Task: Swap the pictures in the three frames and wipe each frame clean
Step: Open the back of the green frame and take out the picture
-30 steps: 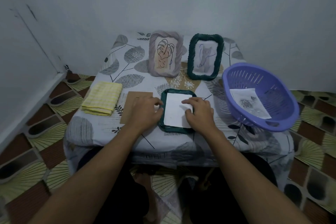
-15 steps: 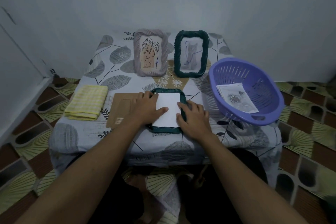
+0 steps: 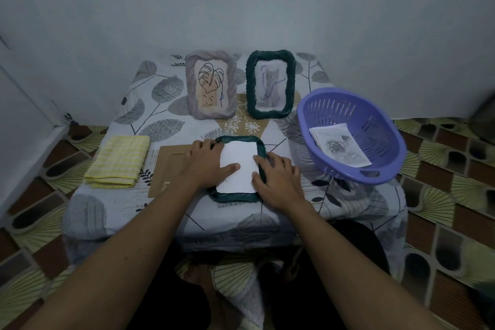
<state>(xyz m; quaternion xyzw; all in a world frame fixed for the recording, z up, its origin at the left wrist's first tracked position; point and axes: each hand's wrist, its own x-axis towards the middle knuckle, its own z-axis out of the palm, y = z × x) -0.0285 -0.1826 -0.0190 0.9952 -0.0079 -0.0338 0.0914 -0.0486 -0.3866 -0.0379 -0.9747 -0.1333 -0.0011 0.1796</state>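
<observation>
A dark green frame point(image 3: 235, 197) lies face down at the table's front middle, with a white sheet point(image 3: 238, 166) lying in its back. My left hand point(image 3: 205, 163) rests flat on the frame's left side, thumb on the white sheet. My right hand point(image 3: 278, 177) lies on the frame's right edge, fingertips touching the sheet. A brown backing board point(image 3: 167, 169) lies just left of the frame, partly under my left hand. At the back stand a grey frame point(image 3: 211, 83) with a leaf drawing and a second green frame point(image 3: 270, 83) with a cat picture.
A folded yellow cloth point(image 3: 117, 161) lies at the table's left. A purple basket point(image 3: 351, 136) at the right edge holds a rose picture point(image 3: 340, 146). The small table point(image 3: 160, 104), covered with a leaf-print cloth, stands against a white wall, with tiled floor on both sides.
My left thumb has slid farther onto the white sheet and my right hand has shifted to the frame's right edge. The view has panned slightly.
</observation>
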